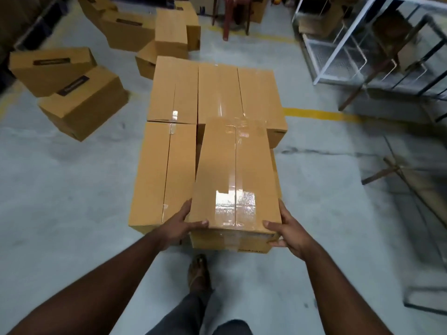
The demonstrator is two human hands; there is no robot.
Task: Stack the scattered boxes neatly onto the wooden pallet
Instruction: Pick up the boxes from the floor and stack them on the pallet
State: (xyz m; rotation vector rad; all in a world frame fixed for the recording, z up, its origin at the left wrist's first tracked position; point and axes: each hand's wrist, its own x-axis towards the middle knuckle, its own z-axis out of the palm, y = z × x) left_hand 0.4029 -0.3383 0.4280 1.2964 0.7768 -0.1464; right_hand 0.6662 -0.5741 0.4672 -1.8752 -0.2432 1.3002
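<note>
I hold a taped brown cardboard box [233,175] by its near end, above the right front of the stack. My left hand [180,224] grips its near left corner, thumb on top. My right hand [286,229] grips the near right corner the same way. Below and beyond it, several matching boxes [173,93] lie side by side in a block; the pallet under them is hidden. A box [164,172] lies at the front left of the block, touching the held box's left side.
Scattered boxes [82,102] lie on the grey floor at left and behind the stack [170,32]. A metal wire rack [367,44] stands at right, a yellow floor line [319,114] beside it. My foot [198,269] stands just before the stack.
</note>
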